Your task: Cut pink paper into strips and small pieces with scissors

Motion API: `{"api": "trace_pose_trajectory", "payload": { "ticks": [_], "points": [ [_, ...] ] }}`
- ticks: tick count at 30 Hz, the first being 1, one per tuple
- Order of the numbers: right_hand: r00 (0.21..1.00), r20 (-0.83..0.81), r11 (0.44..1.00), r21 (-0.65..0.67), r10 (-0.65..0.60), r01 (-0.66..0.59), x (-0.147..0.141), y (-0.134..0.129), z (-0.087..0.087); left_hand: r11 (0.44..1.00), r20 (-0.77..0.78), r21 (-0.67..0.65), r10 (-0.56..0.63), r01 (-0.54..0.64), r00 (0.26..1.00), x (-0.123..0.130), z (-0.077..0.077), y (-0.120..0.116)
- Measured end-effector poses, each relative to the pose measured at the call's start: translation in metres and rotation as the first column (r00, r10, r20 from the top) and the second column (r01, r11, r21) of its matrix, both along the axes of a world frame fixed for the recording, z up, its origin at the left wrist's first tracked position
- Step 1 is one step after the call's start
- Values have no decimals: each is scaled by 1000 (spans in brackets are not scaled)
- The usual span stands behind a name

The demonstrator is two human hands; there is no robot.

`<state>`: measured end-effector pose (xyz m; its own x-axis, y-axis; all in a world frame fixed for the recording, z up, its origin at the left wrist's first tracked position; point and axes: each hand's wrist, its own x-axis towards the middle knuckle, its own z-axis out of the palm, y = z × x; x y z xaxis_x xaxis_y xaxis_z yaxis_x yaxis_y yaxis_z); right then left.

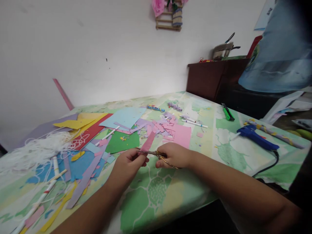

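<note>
Between the fingers of my left hand [130,162] is a narrow pink paper strip [149,141], its free end pointing up and away from me. One long edge of the strip looks fringed. My right hand [173,155] is closed round the gold-coloured handles of a pair of scissors [156,152]. The blades point left and lie across the lower part of the strip, close to my left fingertips. Just beyond my hands lie a pink paper sheet [181,135] and a pile of pink and purple paper scraps [159,127].
Coloured paper, including a green sheet [125,141], and tangled white string [41,149] cover the left side. To the right lie a blue glue gun [258,138], its cable, and a green utility knife [227,113]. A large water bottle [278,55] stands beyond the table's right edge.
</note>
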<state>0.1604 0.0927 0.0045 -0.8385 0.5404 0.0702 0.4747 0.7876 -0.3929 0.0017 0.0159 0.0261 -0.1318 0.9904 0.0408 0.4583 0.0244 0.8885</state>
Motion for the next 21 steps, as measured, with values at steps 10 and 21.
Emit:
{"api": "trace_pose_trajectory", "payload": {
  "ticks": [10,21],
  "points": [
    [997,2,997,18,-75,75,-4,0,-2,1000,46,-1,-9,10,999,-3,-2,-1],
    [993,5,991,60,-116,115,-3,1,-1,1000,90,11,-26,25,996,-4,-4,-1]
  ]
}}
